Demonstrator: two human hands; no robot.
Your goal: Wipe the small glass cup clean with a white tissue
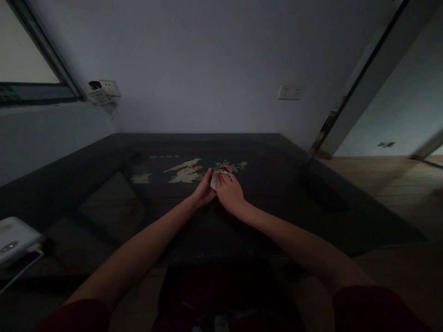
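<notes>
Both hands meet over the middle of a dark tabletop (277,207). A crumpled white tissue or cloth (213,179) is pinched in my right hand (230,191), whose fingers press it down against a small dark object (218,169). My left hand (204,189) is closed at the left side of that object and supports it. Only its dark upper edge shows above the tissue, and the dim light hides what kind of thing it is. Behind the hands, the tabletop carries a printed picture of birds and flowers (185,173).
A white box-like device (17,240) with a white cable sits at the table's left edge. On the right lies a long dark flat item (323,191). Wall sockets (290,92) are above the back edge, with a plugged-in adapter (101,96) at left. Wooden floor (367,173) shows at right.
</notes>
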